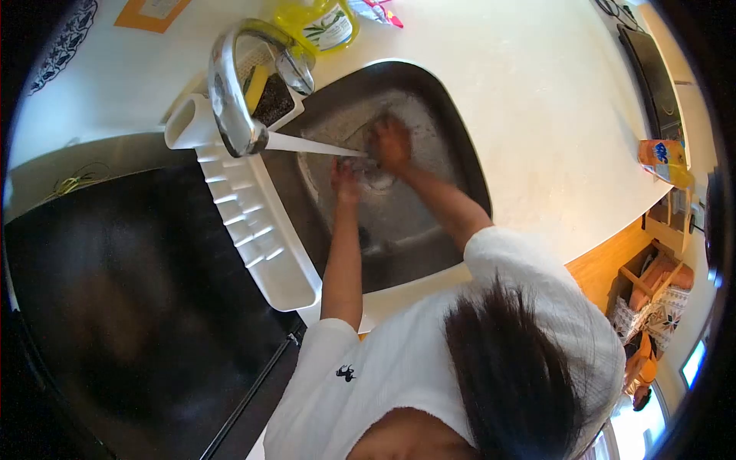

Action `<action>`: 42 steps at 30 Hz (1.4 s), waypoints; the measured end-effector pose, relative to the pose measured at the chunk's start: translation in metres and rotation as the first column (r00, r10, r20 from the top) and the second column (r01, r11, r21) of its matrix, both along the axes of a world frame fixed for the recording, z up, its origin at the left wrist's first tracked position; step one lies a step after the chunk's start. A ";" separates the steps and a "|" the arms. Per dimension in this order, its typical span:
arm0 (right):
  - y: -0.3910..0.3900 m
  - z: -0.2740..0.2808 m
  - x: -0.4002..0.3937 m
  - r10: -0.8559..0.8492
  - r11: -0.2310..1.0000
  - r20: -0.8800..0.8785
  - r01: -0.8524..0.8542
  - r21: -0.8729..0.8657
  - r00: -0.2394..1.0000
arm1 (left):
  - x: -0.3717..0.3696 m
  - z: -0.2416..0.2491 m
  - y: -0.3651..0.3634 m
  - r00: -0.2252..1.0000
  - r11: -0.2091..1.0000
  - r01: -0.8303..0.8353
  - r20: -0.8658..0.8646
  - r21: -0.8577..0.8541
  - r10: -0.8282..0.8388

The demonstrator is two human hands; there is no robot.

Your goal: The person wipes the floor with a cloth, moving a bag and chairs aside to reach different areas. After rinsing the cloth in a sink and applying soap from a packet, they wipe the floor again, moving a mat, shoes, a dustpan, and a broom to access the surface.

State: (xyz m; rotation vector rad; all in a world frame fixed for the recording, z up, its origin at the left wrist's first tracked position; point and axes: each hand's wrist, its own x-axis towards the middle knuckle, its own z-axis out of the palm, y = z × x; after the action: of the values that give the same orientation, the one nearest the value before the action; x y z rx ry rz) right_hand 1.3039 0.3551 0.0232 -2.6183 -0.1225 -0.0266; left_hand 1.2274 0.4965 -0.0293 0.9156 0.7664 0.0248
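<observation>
Both hands are inside a dark sink [441, 230], under a running faucet [230, 100]. Beside the water stream [314, 146], near where it lands, is my left hand [346, 180], wet and blurred. My right hand [392, 144] is farther right, low over the basin floor and close to the stream's end. Its fingers are smeared by motion. No held object can be made out in either hand.
A white ridged rack [287, 272] lines the sink's left side, next to a black surface [115, 268]. Behind are a yellow sponge [256, 88] in a caddy and a yellow soap bottle [326, 27]. An orange-labelled bottle [665, 157] and a seated person [644, 372] are far right.
</observation>
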 end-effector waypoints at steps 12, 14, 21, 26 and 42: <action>-0.001 0.040 -0.017 0.275 0.955 -0.178 -0.247 0.165 0.945 | 0.034 0.111 -0.009 0.965 0.948 0.246 0.038 0.201 -0.259; 0.005 0.051 -0.005 0.309 0.930 -0.339 -0.208 0.304 0.888 | 0.022 0.121 0.000 0.987 0.980 0.149 0.035 0.136 -0.155; -0.006 0.105 -0.003 0.608 0.753 -0.250 -0.447 0.482 0.754 | 0.022 0.120 -0.007 0.989 0.988 0.119 -0.081 -0.103 -0.127; -0.012 0.231 0.023 0.151 0.752 0.542 -0.452 0.480 0.826 | 0.027 0.096 -0.003 0.990 0.990 0.133 -0.048 0.047 -0.130; -0.051 0.176 -0.012 0.924 0.219 -0.308 0.349 0.911 0.225 | 0.017 0.236 -0.062 0.834 0.760 0.299 0.228 0.577 -0.502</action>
State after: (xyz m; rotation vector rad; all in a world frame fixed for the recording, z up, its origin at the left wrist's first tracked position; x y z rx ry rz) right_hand 1.2914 0.3038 0.1994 -0.8205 -0.2899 1.2870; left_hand 1.2445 0.4341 0.2064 1.5403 0.1748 0.0193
